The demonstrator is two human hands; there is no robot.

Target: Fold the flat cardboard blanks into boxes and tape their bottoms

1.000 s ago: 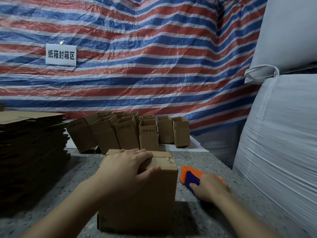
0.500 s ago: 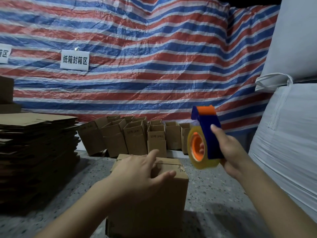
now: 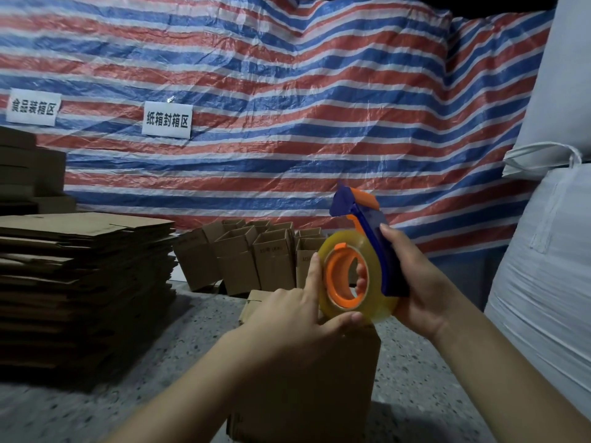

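- Tape dispenser (image 3: 367, 251) up at chest height, roughly 3 o'clock of frame centre, hovering above the box (image 3: 307, 378); not touching it as far as visible.
- Right hand (image 3: 415, 282) wrapped round the blue handle; fingertips (image 3: 361, 279) showing through the orange core. Firm grasp.
- Left hand (image 3: 287, 311) pinching at the roll (image 3: 355, 282): forefinger laid on the 9 o'clock edge, thumb on the 6 o'clock edge. Probably hunting the loose tape end; end itself not discernible.
- Box standing on the speckled table (image 3: 160, 362) at 6 o'clock, directly under the left wrist, flaps closed on top, no tape seen on the seam.
- Handling, box: light, thin corrugated, stiff along walls but dents at corners; empty, so likely to skid under tape pull. Best held flat-palmed on the closed flaps or clamped across two opposite walls near the top.
- Handling, tape: clear film, sticky, prone to folding on itself; take the free end by its edge only, pull straight.
- Dispenser: rigid plastic; cutter presumably at the 12 o'clock tip, so keep fingers on handle and roll.
- Flat blanks (image 3: 80, 251) stacked at 9 o'clock: floppy singly, heavy as a pile; lift one by a long edge.
- Finished boxes (image 3: 249, 257) in a row at the table's far edge, open tops up, in front of the striped tarp (image 3: 287, 107).
- White bulk sacks (image 3: 543, 251) at 3 o'clock.
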